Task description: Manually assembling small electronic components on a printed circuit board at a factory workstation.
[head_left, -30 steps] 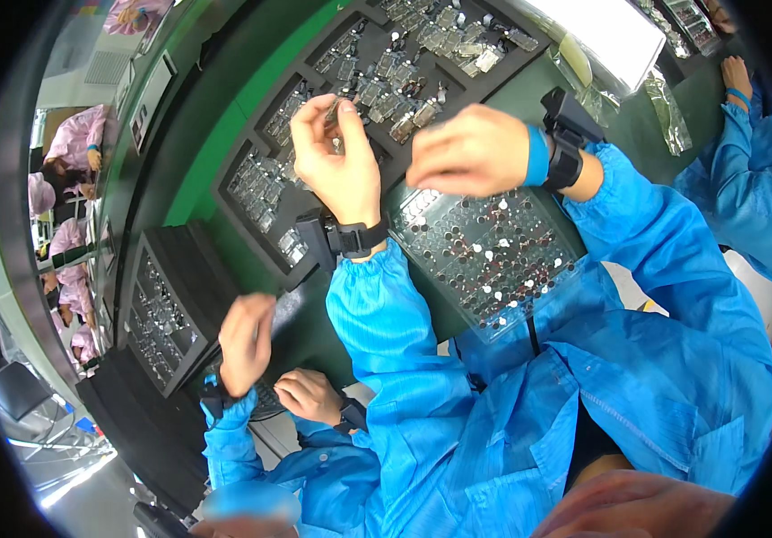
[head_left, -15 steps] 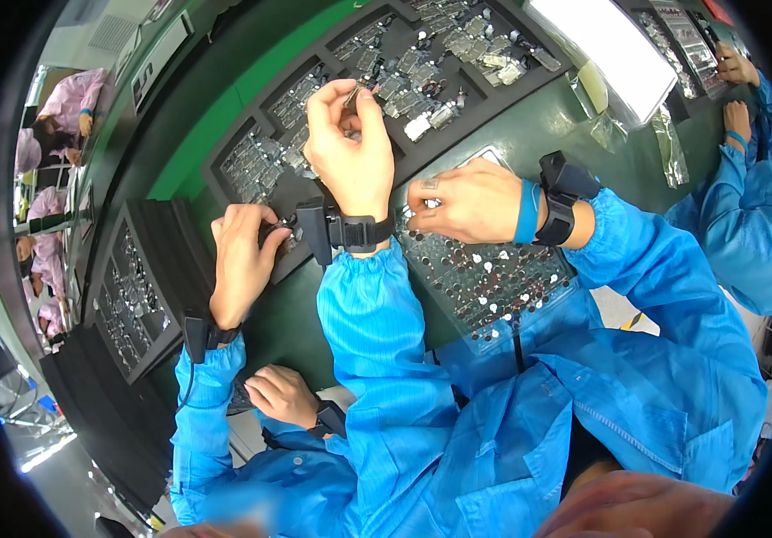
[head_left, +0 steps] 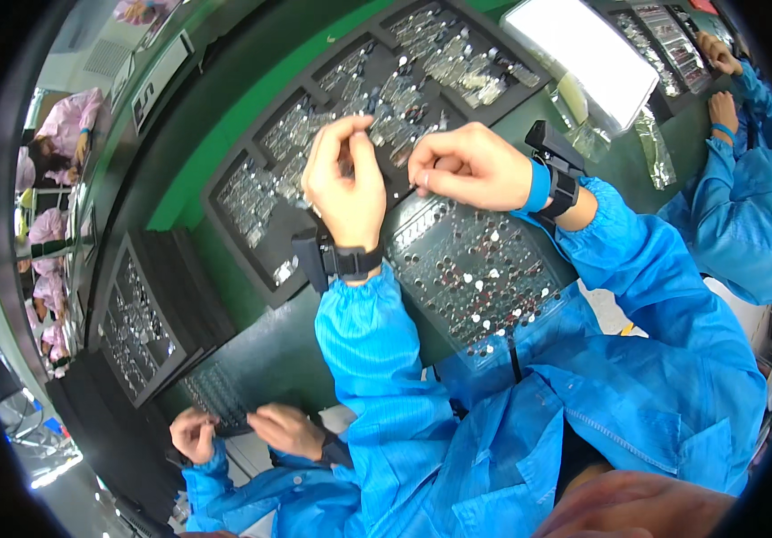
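My left hand is over the near side of a black compartmented tray, thumb and forefinger curled to a pinch. What sits between those fingertips is too small to make out. To its right, my right hand pinches something tiny and dark that I cannot name, at the tray's near edge. Small metallic parts fill the tray's compartments. Just below my right hand lies a clear plastic tray with many small round dark, red and white pieces.
A co-worker's two hands are at lower left beside another clear tray. A second black parts tray stands at left. A white sheet-like block and clear plastic bags lie at upper right, near another person's arms.
My right hand has risen from the clear tray toward my left hand, which has come down slightly. The co-worker's hand has withdrawn from the black tray to the lower left.
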Motion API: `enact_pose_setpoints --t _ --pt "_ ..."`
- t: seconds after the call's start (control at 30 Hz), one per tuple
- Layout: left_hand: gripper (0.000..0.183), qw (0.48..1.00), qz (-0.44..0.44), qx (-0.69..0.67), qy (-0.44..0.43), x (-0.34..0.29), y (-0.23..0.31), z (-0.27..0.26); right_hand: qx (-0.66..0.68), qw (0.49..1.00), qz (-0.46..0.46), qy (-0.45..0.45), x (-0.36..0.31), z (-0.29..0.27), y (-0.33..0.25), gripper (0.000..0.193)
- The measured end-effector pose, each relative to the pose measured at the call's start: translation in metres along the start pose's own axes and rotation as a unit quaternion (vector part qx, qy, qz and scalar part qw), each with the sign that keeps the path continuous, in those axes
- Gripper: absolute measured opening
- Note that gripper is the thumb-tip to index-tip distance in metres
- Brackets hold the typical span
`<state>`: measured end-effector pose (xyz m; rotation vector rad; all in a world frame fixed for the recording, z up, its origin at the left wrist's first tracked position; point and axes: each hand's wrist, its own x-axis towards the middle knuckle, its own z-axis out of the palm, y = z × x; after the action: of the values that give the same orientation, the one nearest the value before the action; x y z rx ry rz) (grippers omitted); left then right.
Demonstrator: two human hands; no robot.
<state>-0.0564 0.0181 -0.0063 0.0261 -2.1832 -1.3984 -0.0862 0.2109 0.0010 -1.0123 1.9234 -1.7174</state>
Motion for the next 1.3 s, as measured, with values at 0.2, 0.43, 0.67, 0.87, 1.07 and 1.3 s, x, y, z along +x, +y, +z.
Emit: enact_pose_setpoints --t 0.2,0.43,0.67,0.87,1.07,1.3 --pt "0.015 0.993 0.117 0.009 -0.029 0.000 0.006 0.004 0.046 0.990 0.040 0.129 0.003 -0.023 -0.007 0.016" --pt "0.011 0.990 0.102 0.003 -0.099 0.002 0.015 0.000 -0.005 0.985 0.035 0.167 0.005 -0.027 -0.013 0.016" --pt "0.008 0.990 0.086 -0.011 -0.112 0.000 0.017 -0.001 -0.085 0.978 -0.065 0.181 0.009 -0.026 -0.007 0.014" --pt "0.007 0.991 0.059 -0.023 -0.122 -0.001 0.020 -0.002 -0.093 0.975 -0.081 0.184 0.009 -0.026 -0.004 0.012" --pt "0.005 0.989 0.099 -0.019 -0.104 0.001 0.013 0.001 -0.116 0.971 -0.100 0.184 0.010 -0.025 0.002 0.014" --pt "0.006 0.987 0.113 -0.011 -0.114 0.001 0.008 0.000 -0.172 0.969 -0.126 0.127 0.011 -0.021 0.003 0.015"
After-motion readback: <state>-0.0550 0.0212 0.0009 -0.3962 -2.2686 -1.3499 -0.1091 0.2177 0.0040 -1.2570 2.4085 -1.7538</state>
